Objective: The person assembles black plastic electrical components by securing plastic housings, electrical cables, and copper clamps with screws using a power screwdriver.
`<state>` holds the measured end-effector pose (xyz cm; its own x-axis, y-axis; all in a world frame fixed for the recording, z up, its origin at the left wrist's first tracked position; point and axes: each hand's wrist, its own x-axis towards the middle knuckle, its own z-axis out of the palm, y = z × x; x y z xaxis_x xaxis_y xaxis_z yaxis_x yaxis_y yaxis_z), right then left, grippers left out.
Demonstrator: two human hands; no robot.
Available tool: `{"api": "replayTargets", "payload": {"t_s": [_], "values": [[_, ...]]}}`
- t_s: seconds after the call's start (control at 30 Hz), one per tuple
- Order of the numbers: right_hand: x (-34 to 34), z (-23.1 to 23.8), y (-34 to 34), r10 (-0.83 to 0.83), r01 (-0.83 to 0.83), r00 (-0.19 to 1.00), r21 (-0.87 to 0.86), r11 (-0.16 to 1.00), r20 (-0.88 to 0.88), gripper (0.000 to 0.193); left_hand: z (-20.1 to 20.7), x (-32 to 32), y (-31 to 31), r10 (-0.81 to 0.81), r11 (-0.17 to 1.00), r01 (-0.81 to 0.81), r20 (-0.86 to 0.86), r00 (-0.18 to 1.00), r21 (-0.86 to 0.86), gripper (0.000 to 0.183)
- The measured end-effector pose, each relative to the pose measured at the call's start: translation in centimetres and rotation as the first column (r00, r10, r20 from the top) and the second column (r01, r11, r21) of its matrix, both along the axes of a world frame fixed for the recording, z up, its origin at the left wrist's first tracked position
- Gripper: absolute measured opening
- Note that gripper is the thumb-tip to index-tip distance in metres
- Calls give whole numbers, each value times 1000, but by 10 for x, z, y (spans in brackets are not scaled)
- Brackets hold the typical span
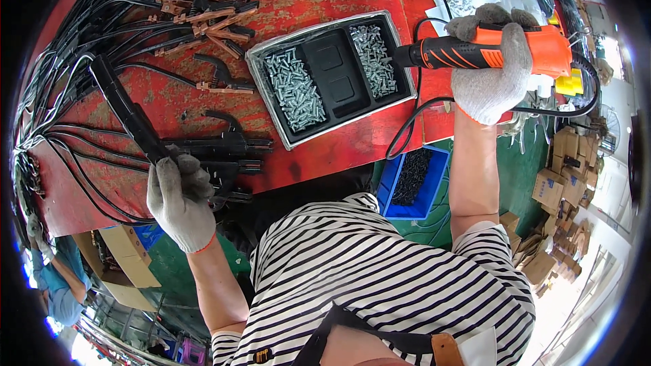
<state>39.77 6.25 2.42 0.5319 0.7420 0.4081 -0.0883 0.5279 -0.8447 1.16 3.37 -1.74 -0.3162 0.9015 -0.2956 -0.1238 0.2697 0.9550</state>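
Orange driver point(475, 55) fills my right grip point(498, 81), right of the tray point(336, 71); left of it, my left grip point(180, 196) clasps a handle point(127, 107).

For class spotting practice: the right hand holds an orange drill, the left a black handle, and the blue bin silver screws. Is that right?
No: the head view shows the blue bin holding black pieces, not silver; the right hand holds an orange drill, the left hand a black handle.
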Motion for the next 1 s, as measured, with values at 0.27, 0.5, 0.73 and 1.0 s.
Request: {"api": "replayTargets", "payload": {"t_s": [0.27, 0.5, 0.73, 1.0], "values": [[-1, -3, 7, -71, 70, 997, 16, 997, 16, 30, -4, -7, 1, 0, 1000, 1, 40, 999, -19, 30], [-6, -1, 8, -14, 15, 1000, 55, 998, -21, 23, -3, -1, 3, 15, 1000, -15, 67, 998, -6, 33], [-6, -6, 7, -35, 37, 999, 44, 998, -40, 24, -4, -5, 2, -11, 1000, 13, 89, 996, -17, 33], [-6, -9, 8, -13, 15, 999, 37, 999, -53, 24, -6, -6, 2, -24, 1000, 24, 95, 995, -2, 34]]}}
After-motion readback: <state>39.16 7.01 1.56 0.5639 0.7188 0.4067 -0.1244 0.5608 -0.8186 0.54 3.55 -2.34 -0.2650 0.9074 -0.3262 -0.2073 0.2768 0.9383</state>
